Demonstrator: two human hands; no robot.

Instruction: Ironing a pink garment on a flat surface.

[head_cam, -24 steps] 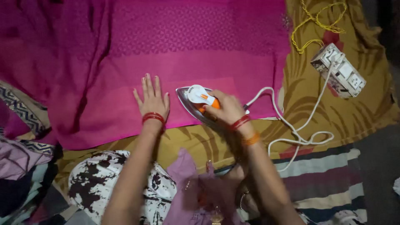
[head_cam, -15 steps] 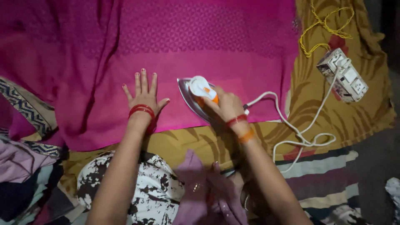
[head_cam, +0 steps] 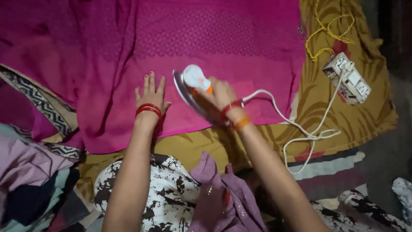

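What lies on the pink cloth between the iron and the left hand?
Nothing visible does. The iron, held by the right hand, and the left hand, flat on the pink cloth, have only bare cloth between them.

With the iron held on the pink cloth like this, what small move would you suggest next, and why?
Probably glide the iron a little further up the pink cloth. The right hand grips its handle with the tip pointing that way, the left hand lies flat beside it holding the fabric smooth, and the white cord trails slack behind, so nothing visible hinders the stroke.
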